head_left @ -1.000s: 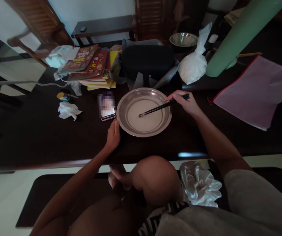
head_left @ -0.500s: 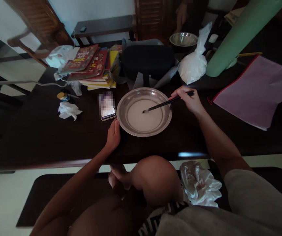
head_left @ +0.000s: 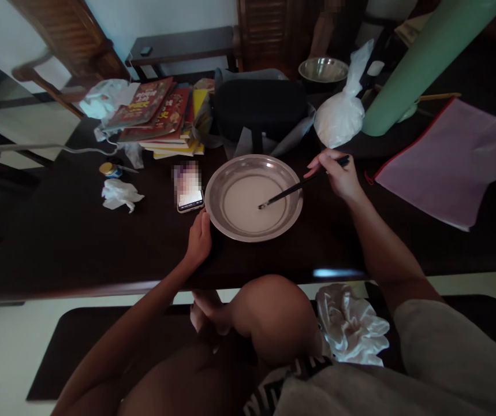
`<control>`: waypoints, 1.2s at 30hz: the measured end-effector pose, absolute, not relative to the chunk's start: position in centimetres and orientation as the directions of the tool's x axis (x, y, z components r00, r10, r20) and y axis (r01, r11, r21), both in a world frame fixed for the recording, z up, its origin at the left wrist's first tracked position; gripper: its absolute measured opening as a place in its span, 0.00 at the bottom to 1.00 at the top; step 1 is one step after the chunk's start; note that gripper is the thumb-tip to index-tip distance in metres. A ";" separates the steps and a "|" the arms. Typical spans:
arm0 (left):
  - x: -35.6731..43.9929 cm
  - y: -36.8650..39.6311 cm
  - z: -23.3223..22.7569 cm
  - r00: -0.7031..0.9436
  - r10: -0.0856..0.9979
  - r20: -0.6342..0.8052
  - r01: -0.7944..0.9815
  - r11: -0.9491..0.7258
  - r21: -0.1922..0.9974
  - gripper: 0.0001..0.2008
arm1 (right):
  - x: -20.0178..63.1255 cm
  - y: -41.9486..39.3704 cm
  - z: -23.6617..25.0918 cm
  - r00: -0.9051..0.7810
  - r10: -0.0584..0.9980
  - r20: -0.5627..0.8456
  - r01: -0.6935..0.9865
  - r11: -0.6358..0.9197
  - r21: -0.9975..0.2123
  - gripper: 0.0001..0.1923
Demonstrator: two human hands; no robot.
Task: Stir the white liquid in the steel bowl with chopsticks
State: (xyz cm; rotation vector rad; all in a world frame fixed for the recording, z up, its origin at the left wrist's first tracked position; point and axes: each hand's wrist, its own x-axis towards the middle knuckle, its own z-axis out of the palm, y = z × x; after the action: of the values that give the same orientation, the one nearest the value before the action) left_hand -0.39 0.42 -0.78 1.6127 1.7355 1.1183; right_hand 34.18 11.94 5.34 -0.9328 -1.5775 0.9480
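Note:
A wide metal bowl with pale white liquid in it sits on the dark table. My right hand holds a pair of dark chopsticks just past the bowl's right rim, their tips dipped in the liquid right of centre. Resting on the table, my left hand touches the bowl's near-left rim. A lit phone lies just left of the bowl.
Behind the bowl stand a black case, a stack of books and a white filled plastic bag. A second metal bowl, a green roll and a pink folder lie right. Crumpled tissue and a small jar lie left.
My right hand has shifted right and slightly up, and the chopstick tips have swept from the middle of the liquid toward its right side. My left hand has stayed put.

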 end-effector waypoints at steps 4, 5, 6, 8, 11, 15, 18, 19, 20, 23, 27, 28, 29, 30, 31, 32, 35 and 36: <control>-0.4 0.4 -0.7 -0.156 0.976 0.154 0.558 -0.042 0.829 0.35 | 33.6 11.3 5.6 -0.312 0.885 0.345 0.126 0.398 -0.909 0.23; -0.4 0.4 -0.7 -0.156 0.976 0.152 0.560 -0.039 0.827 0.35 | 33.5 11.3 5.8 -0.330 0.878 0.348 0.143 0.410 -0.901 0.23; -0.4 0.4 -0.7 -0.155 0.976 0.153 0.561 -0.041 0.827 0.35 | 33.5 11.2 5.8 -0.325 0.876 0.356 0.156 0.420 -0.894 0.23; -0.4 0.4 -0.6 -0.147 0.977 0.157 0.559 -0.049 0.828 0.35 | 33.7 11.4 5.9 -0.255 0.890 0.379 0.160 0.425 -0.891 0.23; -0.4 0.4 -0.7 -0.147 0.976 0.161 0.556 -0.053 0.830 0.34 | 34.0 11.7 5.6 -0.171 0.911 0.375 0.127 0.398 -0.909 0.24; -0.4 0.5 -0.8 -0.146 0.975 0.165 0.552 -0.058 0.832 0.33 | 33.6 11.4 5.7 -0.292 0.901 0.322 0.128 0.370 -0.920 0.24; -0.4 0.4 -0.7 -0.150 0.975 0.164 0.553 -0.055 0.832 0.33 | 33.5 11.2 6.1 -0.308 0.890 0.336 0.164 0.398 -0.903 0.23; -0.4 0.4 -0.7 -0.152 0.975 0.163 0.553 -0.052 0.831 0.33 | 33.7 11.3 6.1 -0.276 0.895 0.350 0.167 0.403 -0.900 0.23; -0.3 0.4 -0.6 -0.153 0.975 0.161 0.554 -0.051 0.831 0.33 | 33.8 11.5 6.1 -0.235 0.903 0.360 0.162 0.401 -0.901 0.23; -0.3 0.4 -0.5 -0.142 0.977 0.162 0.555 -0.057 0.830 0.33 | 34.1 11.8 5.7 -0.158 0.919 0.361 0.118 0.380 -0.917 0.25; -0.3 0.4 -0.5 -0.147 0.977 0.155 0.560 -0.047 0.827 0.34 | 33.6 11.5 5.7 -0.284 0.900 0.331 0.106 0.373 -0.922 0.24; -0.3 0.4 -0.6 -0.151 0.976 0.155 0.561 -0.044 0.827 0.33 | 33.5 11.3 5.8 -0.309 0.892 0.330 0.119 0.381 -0.917 0.24; -0.4 0.4 -0.6 -0.153 0.976 0.155 0.562 -0.043 0.826 0.33 | 33.5 11.3 5.9 -0.317 0.888 0.334 0.135 0.391 -0.910 0.23; -0.4 0.4 -0.6 -0.153 0.976 0.156 0.561 -0.044 0.826 0.33 | 33.6 11.3 5.9 -0.303 0.889 0.343 0.147 0.399 -0.905 0.23; -0.3 0.4 -0.6 -0.151 0.976 0.158 0.560 -0.047 0.827 0.32 | 33.7 11.4 5.9 -0.272 0.895 0.353 0.155 0.403 -0.902 0.23; -0.3 0.4 -0.6 -0.146 0.976 0.159 0.559 -0.052 0.828 0.32 | 33.9 11.5 5.9 -0.233 0.902 0.362 0.155 0.402 -0.902 0.23; -0.3 0.4 -0.5 -0.131 0.978 0.164 0.556 -0.064 0.828 0.32 | 34.2 11.8 5.6 -0.163 0.913 0.374 0.119 0.394 -0.911 0.24; -0.3 0.4 -0.5 -0.132 0.977 0.165 0.555 -0.065 0.829 0.32 | 34.2 11.8 5.5 -0.178 0.912 0.369 0.110 0.392 -0.914 0.24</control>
State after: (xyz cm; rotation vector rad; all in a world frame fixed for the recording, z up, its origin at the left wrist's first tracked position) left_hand -0.25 0.40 -0.47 1.6415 1.7141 1.1030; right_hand 34.15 11.82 5.45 -0.9323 -1.5876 0.9455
